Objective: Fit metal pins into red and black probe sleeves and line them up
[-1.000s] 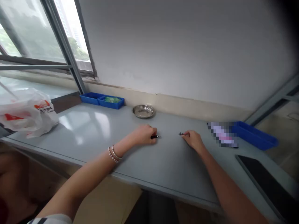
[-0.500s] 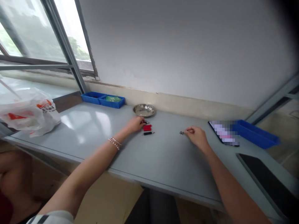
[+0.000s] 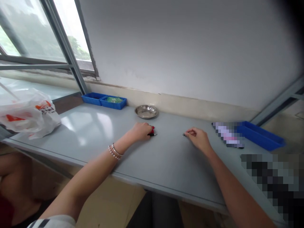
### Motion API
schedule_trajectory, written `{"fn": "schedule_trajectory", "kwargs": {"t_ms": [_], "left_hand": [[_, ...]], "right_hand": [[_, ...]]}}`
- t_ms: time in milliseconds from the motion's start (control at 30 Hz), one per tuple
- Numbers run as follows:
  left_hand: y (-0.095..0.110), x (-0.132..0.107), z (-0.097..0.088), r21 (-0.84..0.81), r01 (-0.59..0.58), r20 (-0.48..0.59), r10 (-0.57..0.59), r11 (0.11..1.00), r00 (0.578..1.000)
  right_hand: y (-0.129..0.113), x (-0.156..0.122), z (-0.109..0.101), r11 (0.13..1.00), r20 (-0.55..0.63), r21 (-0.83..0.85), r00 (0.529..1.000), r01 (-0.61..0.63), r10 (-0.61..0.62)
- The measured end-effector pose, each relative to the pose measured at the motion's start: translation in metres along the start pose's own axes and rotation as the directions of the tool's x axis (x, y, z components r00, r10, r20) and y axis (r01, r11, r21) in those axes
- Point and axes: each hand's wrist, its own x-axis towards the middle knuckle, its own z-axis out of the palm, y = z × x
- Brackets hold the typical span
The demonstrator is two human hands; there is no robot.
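Observation:
My left hand (image 3: pixel 142 130) is closed over a small group of short, slim red (image 3: pixel 152 128) and black pieces on the table. One black piece (image 3: pixel 152 134) pokes out past the fingers with its pointed metal tip to the right. The fingertips are partly hidden, and so are most of the pieces. To the right, my right hand (image 3: pixel 196 135) rests low at the tabletop, thumb and fingers pinched on a small dark metal part (image 3: pixel 184 135), too small to name. Behind my left hand stands a round, shallow steel dish (image 3: pixel 146 116).
Two blue trays (image 3: pixel 114 104) stand by the wall, one with green packets (image 3: pixel 114 100). At the left lies a white plastic bag (image 3: pixel 28 114). On the right are a blurred-out phone-like thing (image 3: pixel 226 135), another blue tray (image 3: pixel 261 136) and a pixelated dark object (image 3: pixel 268 186). A person's arm shows lower left.
My left hand has come nearer and now covers the row of red and black pieces, which lay in view before. My right hand has hardly moved; less of the metal part shows.

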Motion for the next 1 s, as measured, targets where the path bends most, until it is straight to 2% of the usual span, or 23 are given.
{"fn": "schedule_trajectory", "kwargs": {"t_ms": [100, 200, 267, 333, 367, 500, 667, 767, 900, 1000], "left_hand": [[-0.001, 0.001, 0.000, -0.026, -0.008, 0.001, 0.008, 1.000, 1.000], [-0.011, 0.004, 0.000, -0.097, 0.011, -0.051, -0.017, 0.995, 0.999], [-0.023, 0.008, 0.002, -0.145, 0.066, -0.140, -0.086, 0.987, 0.986], [-0.037, 0.014, 0.008, -0.182, 0.135, -0.241, -0.177, 0.974, 0.954], [-0.044, 0.018, 0.012, -0.202, 0.167, -0.258, -0.217, 0.965, 0.941], [-0.059, 0.032, 0.029, -0.236, 0.194, -0.216, -0.246, 0.952, 0.945], [-0.046, 0.029, 0.027, -0.248, 0.068, -0.246, -0.131, 0.966, 0.960], [-0.032, 0.020, 0.019, -0.225, -0.018, -0.205, -0.029, 0.974, 0.978], [-0.018, 0.012, 0.015, -0.110, -0.017, -0.106, 0.005, 0.994, 0.994], [-0.009, 0.010, 0.014, -0.065, -0.035, -0.114, 0.028, 0.997, 0.993]], "right_hand": [[-0.001, -0.001, 0.000, 1.000, 0.001, 0.011, 1.000, 0.012, -0.012], [-0.003, -0.002, -0.001, 1.000, 0.000, 0.027, 1.000, 0.013, -0.013], [-0.004, -0.002, -0.001, 0.999, 0.003, 0.041, 1.000, 0.010, -0.010], [-0.005, -0.003, -0.001, 0.998, 0.005, 0.055, 1.000, 0.012, -0.012], [-0.005, -0.003, -0.001, 0.998, 0.005, 0.062, 1.000, 0.017, -0.017], [-0.003, -0.003, 0.001, 0.994, -0.003, 0.102, 0.999, 0.042, -0.042], [0.003, -0.003, 0.007, 0.964, 0.040, 0.264, 0.998, 0.029, -0.041], [0.002, -0.004, 0.011, 0.932, 0.108, 0.360, 0.994, -0.026, -0.014], [-0.005, -0.008, 0.016, 0.893, 0.216, 0.440, 0.976, -0.099, 0.002], [-0.013, -0.012, 0.019, 0.876, 0.261, 0.467, 0.965, -0.122, -0.005]]}}
